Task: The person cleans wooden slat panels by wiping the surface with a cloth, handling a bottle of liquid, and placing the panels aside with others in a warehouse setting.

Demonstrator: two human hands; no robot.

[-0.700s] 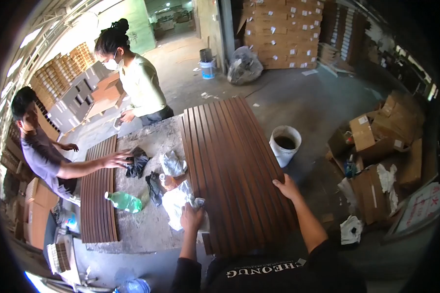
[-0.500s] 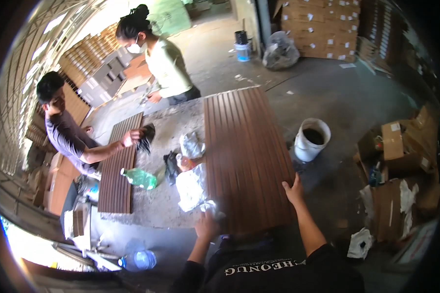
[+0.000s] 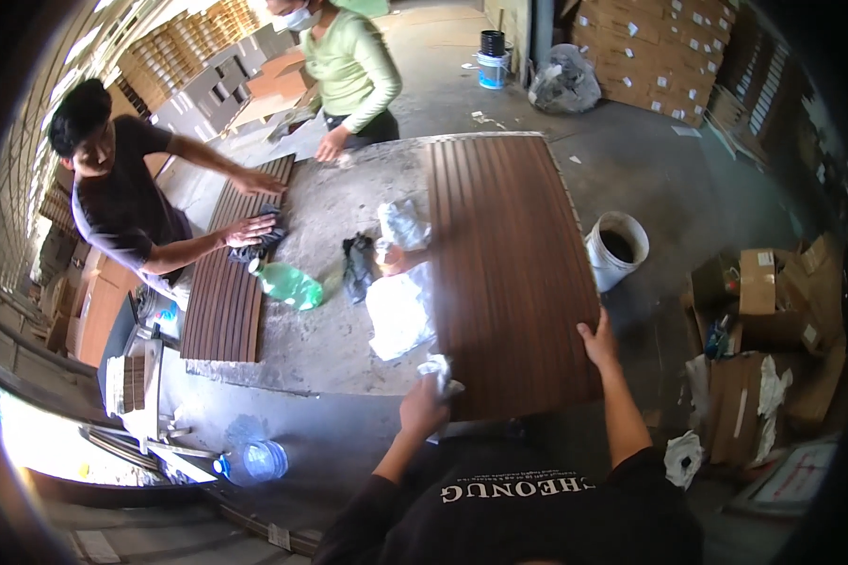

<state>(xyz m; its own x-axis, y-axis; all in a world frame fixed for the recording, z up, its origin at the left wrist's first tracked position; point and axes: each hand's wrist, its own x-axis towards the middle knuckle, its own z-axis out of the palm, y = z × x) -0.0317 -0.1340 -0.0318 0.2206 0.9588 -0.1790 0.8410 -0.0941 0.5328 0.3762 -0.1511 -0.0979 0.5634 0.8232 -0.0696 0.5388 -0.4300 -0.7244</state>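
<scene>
A dark brown slatted wood panel (image 3: 513, 254) lies in front of me on the right part of a worn grey table (image 3: 320, 188). My left hand (image 3: 425, 407) is at its near left corner, closed on a crumpled white cloth (image 3: 439, 369). My right hand (image 3: 601, 341) grips the panel's right edge near the front, thumb on top and the other fingers mostly hidden. Left of the panel lie a crumpled white plastic bag (image 3: 400, 313), a second pale bag (image 3: 403, 222), a small bottle (image 3: 387, 252) and a dark rag (image 3: 357, 267).
Across on the left, a co-worker (image 3: 127, 188) presses a dark cloth (image 3: 254, 240) on another slatted panel (image 3: 221, 315). A green bottle (image 3: 290, 285) lies beside it. Another person (image 3: 353, 71) stands at the far side. A white bucket (image 3: 616, 250) and torn cardboard boxes (image 3: 773, 301) are at right.
My view has shifted, so the table sits higher and farther right. The co-worker's cloth has come down onto the left panel, and their other hand now rests on it. The far person has straightened.
</scene>
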